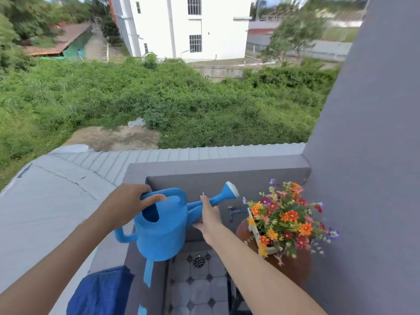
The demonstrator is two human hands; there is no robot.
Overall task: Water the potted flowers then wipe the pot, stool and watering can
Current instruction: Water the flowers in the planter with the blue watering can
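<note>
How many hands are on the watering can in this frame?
2. The left hand grips the top handle of the watering can; the right hand holds the spout near its base. Neither looks hidden.

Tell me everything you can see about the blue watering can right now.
The blue plastic watering can has a matte, slightly textured look, a round body with an oval fill opening, an arched top handle, a side handle at the rear and a long spout ending in a flared rose with a white face. It is held in the air, roughly level, spout pointing right toward the potted flowers. The left hand grips the top handle; the right hand supports the spout's base. No water is visibly pouring.
</note>
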